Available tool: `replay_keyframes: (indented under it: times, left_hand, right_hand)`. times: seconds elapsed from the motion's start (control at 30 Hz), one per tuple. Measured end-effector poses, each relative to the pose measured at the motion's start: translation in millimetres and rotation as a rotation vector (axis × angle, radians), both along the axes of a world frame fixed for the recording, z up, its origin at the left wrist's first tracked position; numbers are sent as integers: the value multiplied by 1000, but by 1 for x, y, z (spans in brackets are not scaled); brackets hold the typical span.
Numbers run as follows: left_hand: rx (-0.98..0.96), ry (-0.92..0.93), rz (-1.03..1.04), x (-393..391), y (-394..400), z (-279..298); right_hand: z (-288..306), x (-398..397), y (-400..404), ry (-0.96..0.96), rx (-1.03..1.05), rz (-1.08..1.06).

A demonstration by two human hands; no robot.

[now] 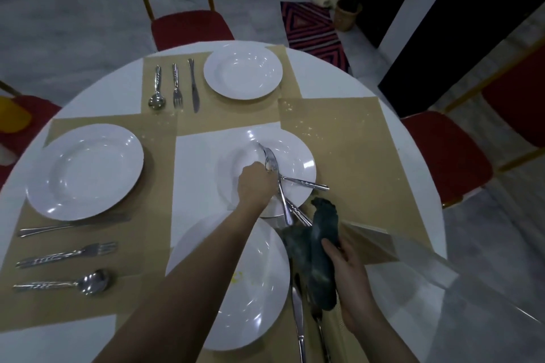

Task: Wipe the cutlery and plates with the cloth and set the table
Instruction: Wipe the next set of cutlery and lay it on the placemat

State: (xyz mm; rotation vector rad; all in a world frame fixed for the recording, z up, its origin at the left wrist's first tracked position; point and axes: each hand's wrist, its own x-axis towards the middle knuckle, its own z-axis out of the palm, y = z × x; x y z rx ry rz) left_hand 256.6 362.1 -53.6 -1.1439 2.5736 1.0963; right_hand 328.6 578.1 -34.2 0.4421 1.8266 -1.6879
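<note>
Head view: our left hand [255, 186] grips the cutlery bundle [281, 186] over the middle plate [298, 156]; our right hand [346, 268] clutches the dark cloth [320, 250] just beside the handles.

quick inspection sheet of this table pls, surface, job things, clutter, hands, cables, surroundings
surface: round white table with tan mats; crumbs on the right mat.
job's things: four white plates; far plate and left plate each have a spoon, fork and knife alongside; middle plate holds loose cutlery; near plate has a yellow smear; dark cloth.
clutter: nothing seen.
grippers: left hand grips the cutlery; right hand holds the cloth.
cables: nothing seen.
surroundings: red chairs, patterned rug, basket.
</note>
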Motion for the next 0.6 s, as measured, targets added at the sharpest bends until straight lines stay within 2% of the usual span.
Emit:
replay_keyframes:
  times: [0.17, 0.4, 0.6]
  left_hand:
    - [-20, 134, 20, 58, 14, 22]
    - [106, 427, 74, 171, 95, 51]
    - [111, 418, 97, 225, 154, 56]
  right_hand:
    - [9, 3, -4, 9, -42, 33]
    - [23, 27, 3, -52, -179, -81]
    - [34, 55, 27, -9, -236, 19]
